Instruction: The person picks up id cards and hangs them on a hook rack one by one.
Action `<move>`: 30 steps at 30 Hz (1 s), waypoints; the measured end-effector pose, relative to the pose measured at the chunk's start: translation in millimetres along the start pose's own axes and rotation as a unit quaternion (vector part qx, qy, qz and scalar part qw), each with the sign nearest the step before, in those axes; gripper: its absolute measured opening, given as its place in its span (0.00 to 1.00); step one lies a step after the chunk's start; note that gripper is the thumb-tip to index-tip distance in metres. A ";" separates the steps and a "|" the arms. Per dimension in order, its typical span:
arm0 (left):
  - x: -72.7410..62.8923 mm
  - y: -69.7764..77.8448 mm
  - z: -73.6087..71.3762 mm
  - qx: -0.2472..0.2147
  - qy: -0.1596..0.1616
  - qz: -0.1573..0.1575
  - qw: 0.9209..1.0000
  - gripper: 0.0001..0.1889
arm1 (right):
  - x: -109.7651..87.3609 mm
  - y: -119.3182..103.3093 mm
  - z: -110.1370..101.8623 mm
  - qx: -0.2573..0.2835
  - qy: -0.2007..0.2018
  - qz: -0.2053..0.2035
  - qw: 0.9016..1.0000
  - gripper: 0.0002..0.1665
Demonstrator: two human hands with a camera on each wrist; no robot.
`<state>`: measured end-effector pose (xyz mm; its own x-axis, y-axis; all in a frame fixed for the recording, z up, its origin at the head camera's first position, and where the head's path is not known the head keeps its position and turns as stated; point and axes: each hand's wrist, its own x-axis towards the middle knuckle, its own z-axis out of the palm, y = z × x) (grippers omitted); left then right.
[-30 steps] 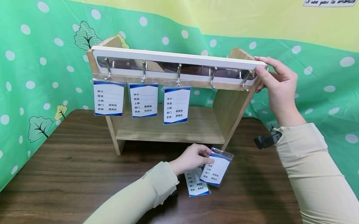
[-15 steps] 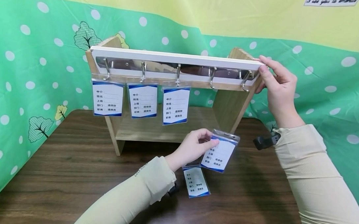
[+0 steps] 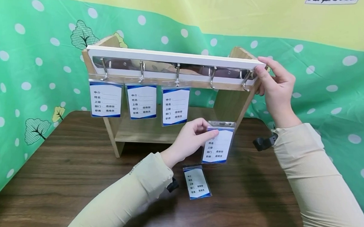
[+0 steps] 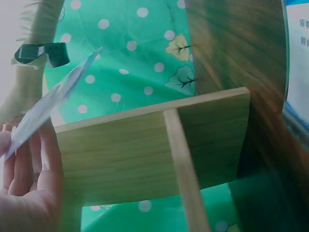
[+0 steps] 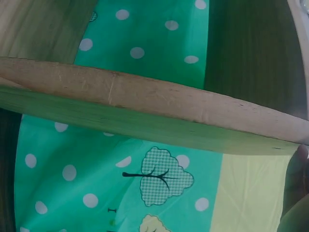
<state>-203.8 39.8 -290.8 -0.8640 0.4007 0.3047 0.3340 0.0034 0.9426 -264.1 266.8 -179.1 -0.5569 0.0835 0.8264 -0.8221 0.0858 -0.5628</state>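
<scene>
Head view: the left hand (image 3: 188,140) pinches a card (image 3: 219,145) by its top left part, with the thumb in front and the other fingers mostly hidden behind. The card sticks out to the right of those fingers. It stands tall, long side up and down, and the little slot (image 3: 222,124) is at its top.

The big thing to look at is up and down. The slot is below the white bar (image 3: 172,55), well apart from it. Right above the card's left part is the 4th hook (image 3: 213,78) from the left, which is bare. The bare 5th hook (image 3: 247,79) is up and to the right. The left hand is nearer the card.

The right hand (image 3: 277,91) grips the bar's right end, its thumb on the front, close to the 5th hook. 3 cards (image 3: 174,106) hang on the left hooks. 1 more card (image 3: 196,182) lies on the table (image 3: 62,182) below, a bit slanted.
</scene>
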 end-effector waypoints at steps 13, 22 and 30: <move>0.8 25.7 -16.3 -0.016 -0.014 0.027 0.999 0.19 | -2.4 6.3 7.3 0.025 0.046 0.007 0.999 0.12; 1.4 37.9 -21.1 0.005 -0.006 0.029 1.000 0.20 | -3.1 9.9 11.1 0.035 0.084 0.012 0.996 0.11; 6.2 50.2 -23.8 -0.001 0.049 0.047 0.998 0.18 | -4.4 10.3 12.8 0.022 0.085 0.007 0.996 0.11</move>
<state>-201.4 20.6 -238.4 -0.8618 0.3081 0.4031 0.4140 -0.0323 0.9097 -271.7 254.6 -188.3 -0.5433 0.2510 0.8012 -0.8211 0.0402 -0.5694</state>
